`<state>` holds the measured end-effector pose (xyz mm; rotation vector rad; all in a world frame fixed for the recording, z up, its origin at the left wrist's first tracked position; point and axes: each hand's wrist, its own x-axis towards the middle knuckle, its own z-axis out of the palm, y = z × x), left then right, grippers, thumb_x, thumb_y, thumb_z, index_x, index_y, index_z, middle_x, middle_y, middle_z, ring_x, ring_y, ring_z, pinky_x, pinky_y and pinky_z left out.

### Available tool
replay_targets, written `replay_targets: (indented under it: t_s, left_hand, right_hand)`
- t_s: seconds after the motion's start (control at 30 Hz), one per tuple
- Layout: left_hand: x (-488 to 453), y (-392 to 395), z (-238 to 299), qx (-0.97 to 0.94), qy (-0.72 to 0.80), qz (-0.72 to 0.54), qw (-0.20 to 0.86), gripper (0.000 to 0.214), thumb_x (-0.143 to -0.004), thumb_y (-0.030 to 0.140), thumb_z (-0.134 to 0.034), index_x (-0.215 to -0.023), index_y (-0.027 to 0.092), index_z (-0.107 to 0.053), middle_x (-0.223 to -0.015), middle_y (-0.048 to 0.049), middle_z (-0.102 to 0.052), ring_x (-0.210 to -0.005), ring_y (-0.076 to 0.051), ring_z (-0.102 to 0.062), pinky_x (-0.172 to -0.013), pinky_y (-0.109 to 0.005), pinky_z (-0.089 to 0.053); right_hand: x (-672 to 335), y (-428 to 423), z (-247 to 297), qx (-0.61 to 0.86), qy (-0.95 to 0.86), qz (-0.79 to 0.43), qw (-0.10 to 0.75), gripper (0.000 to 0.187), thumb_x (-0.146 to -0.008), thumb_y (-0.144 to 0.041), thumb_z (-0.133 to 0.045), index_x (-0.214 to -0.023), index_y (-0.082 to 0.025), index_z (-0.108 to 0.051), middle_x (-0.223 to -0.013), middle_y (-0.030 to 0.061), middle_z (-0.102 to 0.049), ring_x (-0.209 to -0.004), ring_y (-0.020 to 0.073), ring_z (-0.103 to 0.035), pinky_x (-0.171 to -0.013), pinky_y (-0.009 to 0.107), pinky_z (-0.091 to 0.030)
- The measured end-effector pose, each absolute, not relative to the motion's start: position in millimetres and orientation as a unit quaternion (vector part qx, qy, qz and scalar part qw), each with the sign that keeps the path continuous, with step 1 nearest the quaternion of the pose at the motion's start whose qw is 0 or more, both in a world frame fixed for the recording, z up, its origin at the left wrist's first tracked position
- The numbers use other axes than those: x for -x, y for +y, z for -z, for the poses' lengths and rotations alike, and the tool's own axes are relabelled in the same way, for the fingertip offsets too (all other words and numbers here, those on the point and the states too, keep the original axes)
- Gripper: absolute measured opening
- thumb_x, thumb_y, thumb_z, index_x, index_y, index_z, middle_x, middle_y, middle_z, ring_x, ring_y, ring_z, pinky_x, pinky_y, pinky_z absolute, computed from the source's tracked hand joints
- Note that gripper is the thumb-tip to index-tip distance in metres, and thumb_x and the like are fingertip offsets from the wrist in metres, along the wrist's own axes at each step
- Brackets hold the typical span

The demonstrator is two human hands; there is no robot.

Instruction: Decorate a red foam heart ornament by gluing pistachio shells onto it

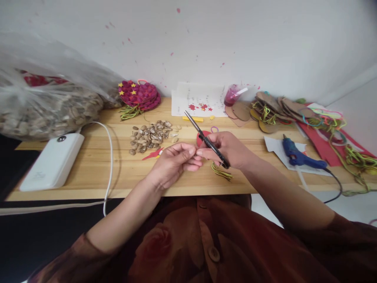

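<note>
Table below, I see the left hand pinching fingertip to fingertip with the right hand, whose fingers also grip black-handled scissors above the wood; I'd keep that pinch light and the slim metal blades angled away. Rough, curved shells and a stringy, striped cord bundle lie nearby; anything pinched is too small to tell.

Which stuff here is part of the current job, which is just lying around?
Likely in the job:
- black-handled scissors, in the right hand
- red and yellow paper pieces, beside the left hand
- small cut stars, on the white paper

Probably just lying around:
- white power bank
- blue glue gun
- bagged shells
</note>
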<state>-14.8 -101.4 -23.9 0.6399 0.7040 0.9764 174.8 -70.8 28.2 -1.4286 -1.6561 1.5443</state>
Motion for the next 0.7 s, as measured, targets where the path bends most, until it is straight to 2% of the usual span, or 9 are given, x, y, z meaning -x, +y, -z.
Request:
replay_targets:
  t_s: [0.2, 0.33, 0.47, 0.57, 0.7]
  left_hand:
    - [18.1, -99.5, 21.6, -0.264, 0.31, -0.425, 0.808, 0.028, -0.071, 0.015, -0.091, -0.092, 0.013, -0.073, -0.081, -0.0052, -0.079, -0.07, -0.013, -0.076, -0.063, -0.015, -0.062]
    - [18.2, -98.8, 22.3, -0.23, 0.299, -0.436, 0.817, 0.031, -0.07, 0.01, -0.09, -0.097, 0.014, -0.074, -0.08, -0.0039, -0.078, -0.07, -0.013, -0.077, -0.064, -0.015, -0.062]
    - [18.1, -98.0, 23.2, -0.205, 0.305, -0.457, 0.81, 0.026, -0.072, 0.007, -0.088, -0.094, 0.014, -0.075, -0.08, -0.0039, -0.078, -0.068, -0.013, -0.077, -0.063, -0.015, -0.062]
    - [18.2, -97.7, 23.8, -0.202, 0.306, -0.468, 0.804, 0.025, -0.072, 0.007, -0.088, -0.093, 0.014, -0.074, -0.079, -0.0037, -0.078, -0.067, -0.012, -0.076, -0.064, -0.014, -0.062]
    - [18.6, -97.5, 26.0, -0.204, 0.294, -0.481, 0.801, 0.03, -0.065, 0.012, -0.094, -0.085, 0.014, -0.072, -0.078, -0.0033, -0.078, -0.065, -0.011, -0.075, -0.061, -0.014, -0.061]
  right_hand:
    - [-175.8, -71.8, -24.5, 0.484, -0.6, -0.582, 0.26, 0.035, -0.072, -0.047, -0.085, -0.079, -0.019, -0.065, -0.063, -0.0047, -0.063, -0.043, 0.0073, -0.05, -0.04, 0.022, -0.035]
    - [-179.0, -74.5, -18.0, 0.491, -0.614, -0.557, 0.267, 0.036, -0.077, -0.052, -0.08, -0.079, -0.02, -0.063, -0.06, -0.0062, -0.056, -0.044, 0.0082, -0.048, -0.043, 0.024, -0.035]
    - [-190.0, -79.6, -11.5, 0.511, -0.704, -0.404, 0.283, 0.04, -0.074, -0.043, -0.083, -0.064, -0.021, -0.051, -0.055, -0.0072, -0.047, -0.051, 0.0083, -0.041, -0.049, 0.024, -0.031]
    - [-197.9, -85.9, -11.3, 0.519, -0.772, -0.27, 0.249, 0.03, -0.077, -0.039, -0.076, -0.067, -0.021, -0.054, -0.056, -0.0063, -0.049, -0.052, 0.0093, -0.039, -0.053, 0.026, -0.031]
    - [-203.4, -92.5, -13.5, 0.524, -0.818, -0.136, 0.193, 0.025, -0.08, -0.041, -0.069, -0.071, -0.021, -0.057, -0.06, -0.0029, -0.056, -0.053, 0.0111, -0.041, -0.057, 0.028, -0.031]
